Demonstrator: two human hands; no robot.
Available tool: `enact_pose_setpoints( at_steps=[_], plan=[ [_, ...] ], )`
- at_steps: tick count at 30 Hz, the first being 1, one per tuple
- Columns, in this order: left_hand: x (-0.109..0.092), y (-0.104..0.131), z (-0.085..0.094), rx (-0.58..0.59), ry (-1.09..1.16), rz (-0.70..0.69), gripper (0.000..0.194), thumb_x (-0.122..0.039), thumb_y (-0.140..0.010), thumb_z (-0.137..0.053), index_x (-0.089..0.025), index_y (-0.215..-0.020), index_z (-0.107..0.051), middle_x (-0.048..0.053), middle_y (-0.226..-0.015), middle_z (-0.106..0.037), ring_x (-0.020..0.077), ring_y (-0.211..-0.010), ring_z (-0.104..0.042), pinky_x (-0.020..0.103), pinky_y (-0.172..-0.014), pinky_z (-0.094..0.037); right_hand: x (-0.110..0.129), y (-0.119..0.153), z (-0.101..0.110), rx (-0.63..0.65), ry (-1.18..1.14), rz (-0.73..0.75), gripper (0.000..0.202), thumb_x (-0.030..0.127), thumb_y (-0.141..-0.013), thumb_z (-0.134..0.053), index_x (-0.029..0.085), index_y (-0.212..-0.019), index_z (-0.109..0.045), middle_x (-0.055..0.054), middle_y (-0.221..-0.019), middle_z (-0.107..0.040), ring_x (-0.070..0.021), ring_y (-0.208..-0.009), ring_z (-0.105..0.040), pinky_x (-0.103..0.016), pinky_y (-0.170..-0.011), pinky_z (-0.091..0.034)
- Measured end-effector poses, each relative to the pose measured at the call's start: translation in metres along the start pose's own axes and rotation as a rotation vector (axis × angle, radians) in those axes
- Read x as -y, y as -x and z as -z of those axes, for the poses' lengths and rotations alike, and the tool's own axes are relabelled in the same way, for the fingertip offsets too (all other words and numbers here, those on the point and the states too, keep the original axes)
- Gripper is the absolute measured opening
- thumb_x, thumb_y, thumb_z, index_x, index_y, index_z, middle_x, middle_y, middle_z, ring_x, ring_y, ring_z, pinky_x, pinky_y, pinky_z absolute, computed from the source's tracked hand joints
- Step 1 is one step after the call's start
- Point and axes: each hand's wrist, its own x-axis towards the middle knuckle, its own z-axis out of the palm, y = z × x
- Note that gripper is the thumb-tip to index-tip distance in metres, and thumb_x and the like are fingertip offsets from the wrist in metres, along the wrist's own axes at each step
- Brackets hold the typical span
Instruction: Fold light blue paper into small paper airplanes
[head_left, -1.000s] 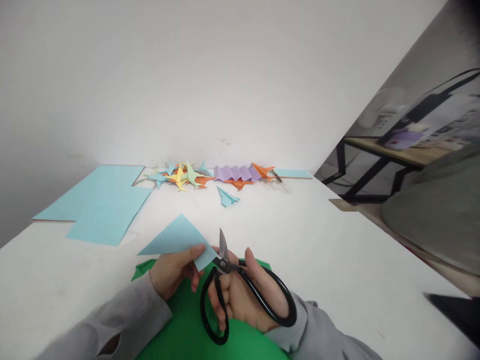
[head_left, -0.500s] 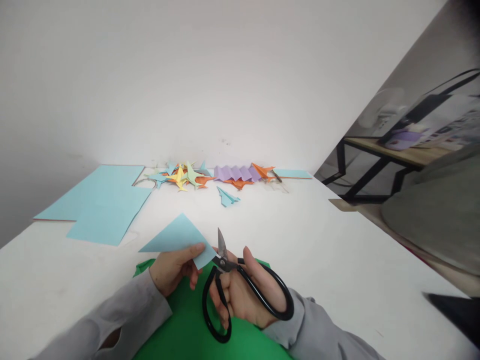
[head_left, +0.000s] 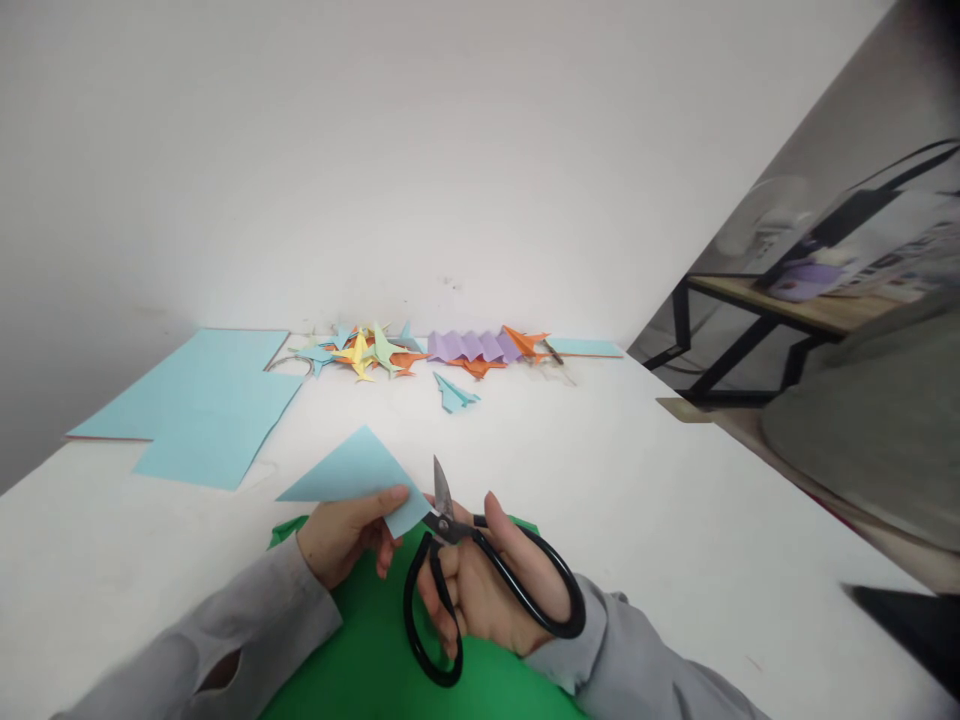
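Note:
A folded light blue paper (head_left: 352, 470) is pinched between the thumb and fingers of my left hand (head_left: 351, 530), near the table's front edge. My right hand (head_left: 491, 585) holds black-handled scissors (head_left: 444, 528), with its fingers through and around the loops. The scissor blades stand apart, the upper one pointing up and away from me. The right corner of the blue paper lies at the lower blade, close to the pivot. Green cloth (head_left: 375, 650) shows below both hands.
Large light blue sheets (head_left: 202, 400) lie at the left. Along the wall are folded paper figures (head_left: 360, 352), a pleated purple paper (head_left: 474, 347) and an orange paper plane (head_left: 526, 342). A blue paper plane (head_left: 454, 393) lies nearer, mid-table. A wooden-topped table (head_left: 795, 305) stands at the right.

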Motion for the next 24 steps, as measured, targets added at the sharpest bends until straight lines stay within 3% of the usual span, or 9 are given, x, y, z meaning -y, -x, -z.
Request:
enact_pose_setpoints(
  at_steps=[15, 24],
  plan=[
    [-0.0021, 0.0001, 0.0013, 0.028, -0.011, 0.004, 0.034, -0.036, -0.073, -0.058, -0.006, -0.084, -0.068, 0.000, -0.042, -0.051, 0.0083, -0.030, -0.045, 0.018, -0.029, -0.033, -0.0038, -0.0020, 0.0030, 0.008, -0.032, -0.006, 0.080, 0.075, -0.072, -0.019, 0.011, -0.112, -0.046, -0.010, -0.073, -0.061, -0.0160, -0.051, -0.057, -0.030, -0.051, -0.042],
    [-0.0049, 0.0051, -0.0050, 0.006, -0.043, -0.068, 0.033, -0.035, -0.074, -0.057, -0.007, -0.090, -0.066, 0.000, -0.052, -0.054, 0.0108, -0.038, -0.049, 0.021, -0.031, -0.038, -0.0040, -0.0036, -0.0016, -0.028, -0.016, 0.031, 0.078, 0.074, -0.072, -0.021, 0.013, -0.116, -0.042, -0.010, -0.073, -0.062, -0.0142, -0.049, -0.055, -0.027, -0.049, -0.041]
  ],
)
